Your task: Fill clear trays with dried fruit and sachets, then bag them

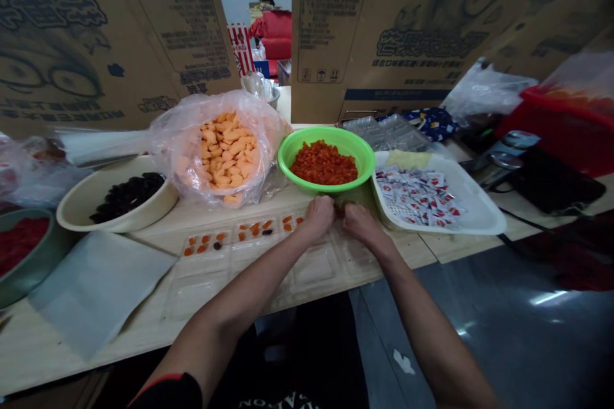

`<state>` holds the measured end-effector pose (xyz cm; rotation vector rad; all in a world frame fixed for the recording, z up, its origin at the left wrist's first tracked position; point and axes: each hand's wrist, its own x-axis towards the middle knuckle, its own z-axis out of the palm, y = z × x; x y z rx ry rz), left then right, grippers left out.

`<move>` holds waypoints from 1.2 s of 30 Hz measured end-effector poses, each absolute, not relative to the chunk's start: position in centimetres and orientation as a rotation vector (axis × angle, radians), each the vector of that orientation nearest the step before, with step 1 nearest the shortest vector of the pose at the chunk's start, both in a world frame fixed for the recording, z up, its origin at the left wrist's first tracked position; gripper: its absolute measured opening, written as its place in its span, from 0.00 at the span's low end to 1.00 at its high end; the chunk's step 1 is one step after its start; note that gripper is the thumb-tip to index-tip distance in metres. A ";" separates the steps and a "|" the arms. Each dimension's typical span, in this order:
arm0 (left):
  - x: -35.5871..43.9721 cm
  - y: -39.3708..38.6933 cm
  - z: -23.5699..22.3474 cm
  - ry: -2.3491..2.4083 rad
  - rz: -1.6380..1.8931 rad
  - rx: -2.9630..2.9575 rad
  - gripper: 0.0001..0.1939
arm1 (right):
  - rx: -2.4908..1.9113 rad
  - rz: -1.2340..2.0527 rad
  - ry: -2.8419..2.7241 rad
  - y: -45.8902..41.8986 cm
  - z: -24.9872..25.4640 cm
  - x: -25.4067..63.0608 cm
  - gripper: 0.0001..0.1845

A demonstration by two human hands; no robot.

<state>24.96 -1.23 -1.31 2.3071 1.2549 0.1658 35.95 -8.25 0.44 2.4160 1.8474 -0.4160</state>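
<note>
My left hand [319, 217] and my right hand [362, 227] rest side by side with curled fingers, close together above the far edge of a clear plastic compartment tray [311, 268]. Whatever lies under the fingers is hidden. Small orange and dark pieces sit in the tray's far compartments, left of my left hand. Just beyond my hands is a green bowl [307, 140] heaped with diced red-orange fruit [323, 163]. To its left, a clear plastic bag [177, 160] holds pale orange slices.
A cream basin [119, 220] holds dark dried fruit, and a teal bowl [29, 268] holds red pieces. A white sheet [98, 291] lies nearby. At right, a white basket [480, 220] holds several sachets. Large cardboard boxes [384, 25] stand behind the wooden table [86, 351].
</note>
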 end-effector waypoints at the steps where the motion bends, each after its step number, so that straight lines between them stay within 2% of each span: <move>1: 25.1 -1.3 -1.3 1.261 0.158 2.311 0.17 | 2.401 -0.433 1.869 -8.3 0.3 35.8 0.18; 9: 24.1 -1.3 -0.7 1.175 0.142 2.454 0.20 | 2.461 -0.448 1.883 -8.5 0.0 34.9 0.17; 18: 23.9 -0.5 -0.2 0.882 0.027 2.708 0.14 | 2.499 -0.389 1.960 -9.0 -0.7 35.8 0.17; 22: 24.0 -0.3 -0.1 0.820 -0.006 2.761 0.13 | 2.485 -0.379 2.022 -9.7 -1.9 35.7 0.21; 31: 24.5 0.3 -1.3 0.937 0.043 2.674 0.11 | 2.490 -0.471 2.201 -11.5 -2.7 35.9 0.26; 36: 23.9 0.2 -1.1 1.054 0.143 2.535 0.14 | 2.630 -0.573 2.299 -13.3 -3.4 35.3 0.26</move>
